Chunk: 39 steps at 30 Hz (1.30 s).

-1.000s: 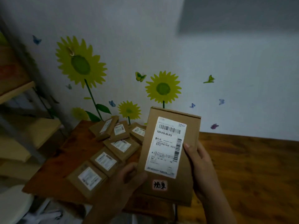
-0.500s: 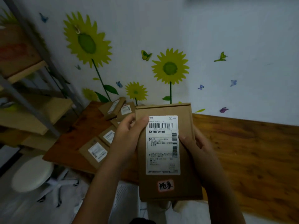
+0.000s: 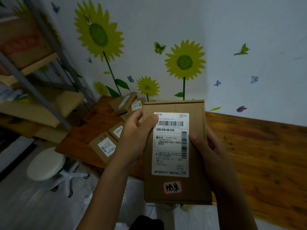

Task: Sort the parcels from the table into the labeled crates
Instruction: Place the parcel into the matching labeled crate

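— So, how do we have it gripped?
— Our left hand (image 3: 134, 140) and right hand (image 3: 206, 151) are both closed on the flat brown cardboard parcel (image 3: 176, 151), thumbs pressed onto its white shipping label (image 3: 171, 143), fingers wrapped behind.
— And where is it?
— Raised upright between our hands, above the near edge of the wooden table (image 3: 259, 155).
— Farther back?
— More small brown cardboard parcels (image 3: 104, 146) lie on the table's left end, a round white stool (image 3: 45, 165) beside it, then the sunflower-decorated wall (image 3: 184, 62).
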Motion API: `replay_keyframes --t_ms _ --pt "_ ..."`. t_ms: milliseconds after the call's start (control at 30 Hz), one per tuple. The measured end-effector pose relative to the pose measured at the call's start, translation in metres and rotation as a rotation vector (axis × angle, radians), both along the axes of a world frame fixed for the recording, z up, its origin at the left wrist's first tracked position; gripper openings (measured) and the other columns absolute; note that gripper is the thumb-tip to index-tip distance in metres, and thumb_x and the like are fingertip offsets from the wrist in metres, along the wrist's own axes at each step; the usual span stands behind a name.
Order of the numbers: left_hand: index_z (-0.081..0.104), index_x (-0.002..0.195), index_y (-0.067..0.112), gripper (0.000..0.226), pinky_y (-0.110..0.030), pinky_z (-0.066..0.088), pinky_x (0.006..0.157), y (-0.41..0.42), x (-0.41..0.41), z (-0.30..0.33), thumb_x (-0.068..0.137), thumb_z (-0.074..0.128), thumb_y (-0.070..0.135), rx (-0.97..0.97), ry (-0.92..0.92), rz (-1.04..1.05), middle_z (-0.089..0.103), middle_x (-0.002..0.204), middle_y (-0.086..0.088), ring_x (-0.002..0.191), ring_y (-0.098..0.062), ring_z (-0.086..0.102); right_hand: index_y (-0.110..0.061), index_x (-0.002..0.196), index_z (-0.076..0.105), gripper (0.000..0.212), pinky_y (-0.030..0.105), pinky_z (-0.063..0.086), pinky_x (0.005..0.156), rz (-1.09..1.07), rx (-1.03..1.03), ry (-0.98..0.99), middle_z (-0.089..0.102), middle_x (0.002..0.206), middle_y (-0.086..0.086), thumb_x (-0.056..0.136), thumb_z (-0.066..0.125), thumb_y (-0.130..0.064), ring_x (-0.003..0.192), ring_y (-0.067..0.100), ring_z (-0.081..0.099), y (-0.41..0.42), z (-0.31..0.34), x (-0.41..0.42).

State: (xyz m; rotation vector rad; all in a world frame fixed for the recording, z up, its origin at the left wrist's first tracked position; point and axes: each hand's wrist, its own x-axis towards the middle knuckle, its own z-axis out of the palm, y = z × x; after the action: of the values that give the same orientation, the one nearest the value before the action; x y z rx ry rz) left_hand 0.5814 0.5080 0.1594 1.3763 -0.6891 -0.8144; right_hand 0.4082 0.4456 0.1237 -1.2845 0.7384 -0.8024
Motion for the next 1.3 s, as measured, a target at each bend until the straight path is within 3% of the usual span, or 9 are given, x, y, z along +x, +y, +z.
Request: replay_keyframes --t_ms 233,700,1300 --pt "0.064 0.11 0.017 0.019 -0.024 0.056 0.057 -0.0006 -0.0035 0.0002 0.099 0.053 0.008 -0.046 0.03 -0.029 0.077 0.086 0.001 0.073 -0.014 0.073 -0.035 0.14 0.052 0.059 0.029 0.062 0.066 -0.006 -0.011 -0.012 0.075 0.108 -0.011 0.081 0.058 -0.043 0.094 0.015 0.075 -0.0028 -0.0013 -0.0012" --pt "0.063 0.12 0.017 0.025 -0.027 0.058 0.063 -0.0049 -0.0039 -0.0044 0.097 0.058 0.007 -0.044 0.041 -0.054 0.077 0.099 -0.003 0.084 -0.02 0.074 -0.027 0.139 0.054 0.057 0.027 0.061 0.063 -0.02 -0.011 -0.011 0.077 0.102 -0.007 0.083 0.057 -0.04 0.089 0.017 0.076 -0.0069 -0.0049 -0.0026" --pt "0.062 0.115 0.023 0.03 -0.026 0.057 0.062 -0.0002 -0.0066 -0.0035 0.098 0.051 0.001 -0.054 0.027 -0.081 0.078 0.094 0.002 0.08 -0.016 0.074 -0.031 0.134 0.055 0.049 0.024 0.059 0.06 -0.022 0.014 -0.031 0.077 0.099 -0.008 0.085 0.056 -0.037 0.086 0.015 0.076 -0.0031 -0.0041 -0.0035"
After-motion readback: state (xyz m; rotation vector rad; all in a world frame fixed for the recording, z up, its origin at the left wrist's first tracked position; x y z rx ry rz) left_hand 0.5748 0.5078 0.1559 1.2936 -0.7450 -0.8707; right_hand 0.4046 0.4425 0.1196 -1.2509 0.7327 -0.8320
